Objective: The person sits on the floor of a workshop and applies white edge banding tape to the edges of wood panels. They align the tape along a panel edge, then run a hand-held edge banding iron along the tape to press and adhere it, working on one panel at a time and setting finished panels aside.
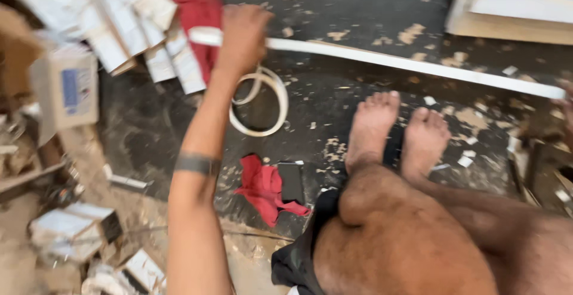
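My left hand is closed around one end of a long white strip that runs from upper left to the right edge of the view. At that far right edge my right hand is barely visible and blurred at the strip's other end; its grip cannot be made out. A coil of white edge band lies on the dark floor just below my left hand. I sit on the floor with both bare feet stretched out in front of me.
A red cloth and a dark phone lie by my knee. Another red cloth rests on stacked white board offcuts at upper left. Cardboard boxes sit left, board sheets upper right, chips scattered about.
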A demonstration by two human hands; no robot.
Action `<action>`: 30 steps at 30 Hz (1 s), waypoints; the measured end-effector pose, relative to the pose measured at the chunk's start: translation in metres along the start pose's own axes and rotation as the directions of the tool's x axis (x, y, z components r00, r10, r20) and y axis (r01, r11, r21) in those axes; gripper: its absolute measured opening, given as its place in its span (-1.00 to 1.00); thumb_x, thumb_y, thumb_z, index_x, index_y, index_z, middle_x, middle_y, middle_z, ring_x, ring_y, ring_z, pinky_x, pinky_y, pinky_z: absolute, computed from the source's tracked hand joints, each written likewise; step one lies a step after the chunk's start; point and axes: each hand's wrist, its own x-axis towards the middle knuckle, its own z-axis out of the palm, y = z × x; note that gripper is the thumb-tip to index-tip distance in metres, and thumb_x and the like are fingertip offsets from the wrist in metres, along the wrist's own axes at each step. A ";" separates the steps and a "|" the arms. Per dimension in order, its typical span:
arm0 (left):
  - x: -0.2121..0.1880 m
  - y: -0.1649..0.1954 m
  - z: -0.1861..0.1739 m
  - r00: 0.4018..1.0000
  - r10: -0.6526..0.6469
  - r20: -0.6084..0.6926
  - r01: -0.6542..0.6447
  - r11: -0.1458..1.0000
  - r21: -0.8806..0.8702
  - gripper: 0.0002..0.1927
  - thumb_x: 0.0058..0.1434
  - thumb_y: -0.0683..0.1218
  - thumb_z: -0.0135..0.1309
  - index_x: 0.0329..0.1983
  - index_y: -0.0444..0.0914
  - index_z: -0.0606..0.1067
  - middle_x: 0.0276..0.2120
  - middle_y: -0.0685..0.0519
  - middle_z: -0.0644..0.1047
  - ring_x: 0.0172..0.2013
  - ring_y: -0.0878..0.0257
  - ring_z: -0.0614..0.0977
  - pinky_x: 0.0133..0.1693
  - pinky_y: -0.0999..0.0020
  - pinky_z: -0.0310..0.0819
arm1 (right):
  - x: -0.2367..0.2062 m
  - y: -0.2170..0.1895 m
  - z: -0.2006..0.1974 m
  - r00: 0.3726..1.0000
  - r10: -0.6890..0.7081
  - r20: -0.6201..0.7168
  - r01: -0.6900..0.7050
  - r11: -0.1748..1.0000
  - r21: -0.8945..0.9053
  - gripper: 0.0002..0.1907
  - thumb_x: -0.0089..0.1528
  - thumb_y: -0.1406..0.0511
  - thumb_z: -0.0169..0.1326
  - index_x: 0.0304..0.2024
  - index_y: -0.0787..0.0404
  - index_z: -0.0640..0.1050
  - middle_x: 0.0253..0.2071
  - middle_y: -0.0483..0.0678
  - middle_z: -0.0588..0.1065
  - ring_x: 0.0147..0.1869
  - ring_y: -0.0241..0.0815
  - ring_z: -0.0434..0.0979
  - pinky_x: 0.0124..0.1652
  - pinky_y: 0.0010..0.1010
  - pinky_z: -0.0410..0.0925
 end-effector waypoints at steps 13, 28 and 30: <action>0.097 0.267 0.118 0.947 0.320 -0.022 -0.287 0.816 -0.502 -0.57 0.21 0.03 0.22 0.12 -0.17 0.52 -0.11 0.04 0.55 -0.04 0.06 0.56 -0.05 0.06 0.44 | 0.019 -0.021 -0.052 0.998 -0.011 -0.058 0.011 1.000 0.006 -0.81 0.48 0.16 0.20 0.10 0.04 0.63 0.07 -0.07 0.58 0.17 -0.07 0.54 0.20 -0.20 0.28; 0.097 0.252 0.135 0.948 0.315 0.034 -0.263 0.842 -0.470 -0.72 0.23 0.01 0.23 -0.03 -0.16 0.61 -0.17 0.08 0.61 -0.15 0.08 0.60 -0.16 0.14 0.44 | -0.001 0.011 -0.023 0.998 0.011 -0.068 -0.009 0.999 0.031 -0.79 0.43 0.15 0.20 0.07 0.02 0.63 0.05 -0.10 0.58 0.26 -0.09 0.49 0.40 -0.10 0.16; 0.099 0.252 0.136 0.939 0.340 0.042 -0.288 0.852 -0.437 -0.71 0.23 0.01 0.23 -0.03 -0.16 0.60 -0.19 0.09 0.60 -0.13 0.09 0.59 -0.14 0.14 0.43 | -0.003 0.013 -0.020 0.997 0.022 -0.071 -0.020 0.999 0.028 -0.79 0.43 0.15 0.21 0.07 0.03 0.64 0.05 -0.11 0.57 0.24 -0.11 0.49 0.41 -0.09 0.15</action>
